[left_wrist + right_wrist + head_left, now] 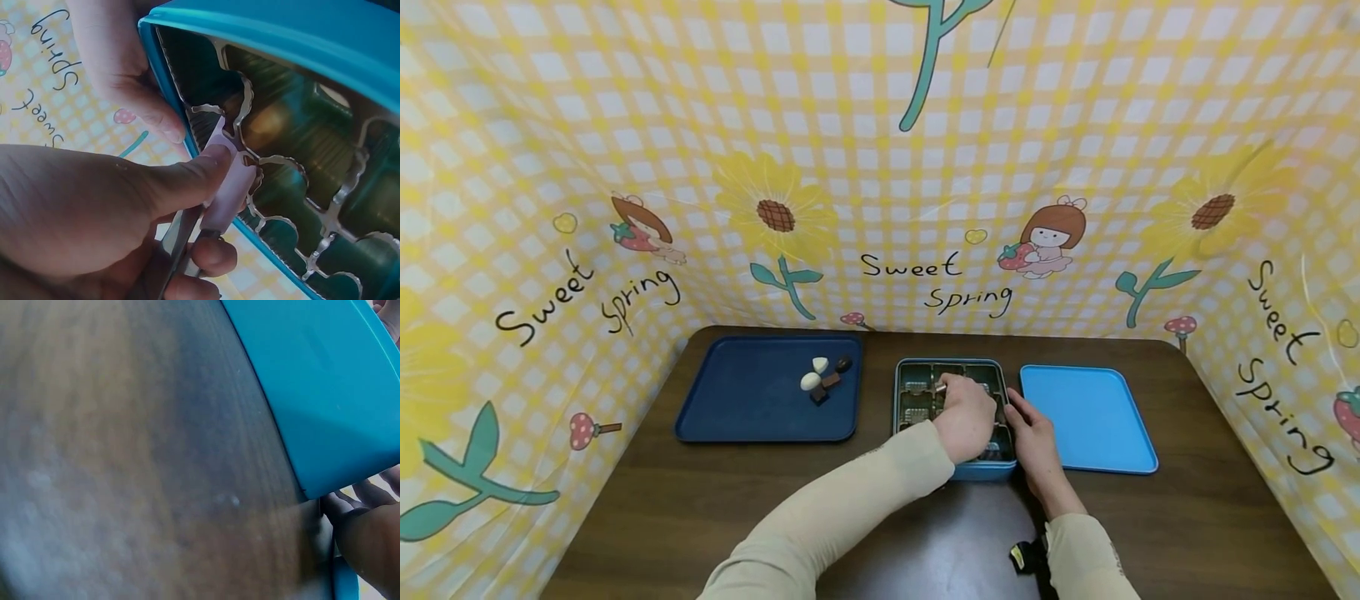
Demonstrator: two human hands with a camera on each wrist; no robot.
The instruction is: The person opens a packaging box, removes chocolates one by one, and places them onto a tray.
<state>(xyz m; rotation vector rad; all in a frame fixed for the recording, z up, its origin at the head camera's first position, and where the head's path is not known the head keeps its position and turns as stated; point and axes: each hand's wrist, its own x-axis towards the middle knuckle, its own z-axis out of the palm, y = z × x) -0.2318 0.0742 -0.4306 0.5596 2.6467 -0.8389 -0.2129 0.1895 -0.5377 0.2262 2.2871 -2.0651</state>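
Note:
My left hand point(966, 417) is over the blue box point(985, 472) and pinches metal tongs point(179, 237) with pale pink tips point(230, 194). In the left wrist view the thumb presses one tip, close to the wavy dividers point(282, 160) inside the box. Whether anything sits between the tips is hidden. My right hand point(1033, 442) rests with fairly straight fingers against the box's right side. In the right wrist view, part of the right hand point(369, 531) shows beside the box's lower corner point(312, 469).
A dark blue tray point(745, 392) stands at the left, with several chocolate-like pieces, among them a white one point(810, 381) and a brown one point(831, 380). A light blue tray point(1090, 421) is at the right. Patterned cloth point(880, 192) surrounds the brown table point(647, 517).

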